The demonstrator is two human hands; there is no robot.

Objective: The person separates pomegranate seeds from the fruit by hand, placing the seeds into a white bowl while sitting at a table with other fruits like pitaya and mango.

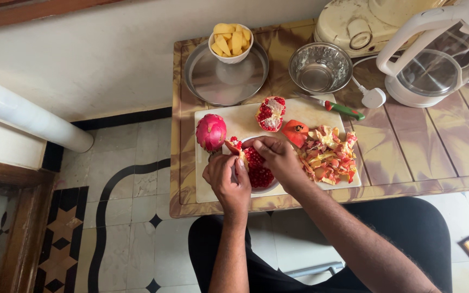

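Fingers [239,163] of both hands grip a pomegranate piece [235,146] over the seed-filled bowl [259,174] — seeding under way — peel heap [328,154] just right, dragon fruit [211,132] just left.

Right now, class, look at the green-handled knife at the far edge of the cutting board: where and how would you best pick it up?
Grip the knife by its green handle, the end pointing right toward the kettle. Come from above and from the right: the blade points left toward the steel bowl, and it lies flat on the board, with the handle end clear of the peel pile.
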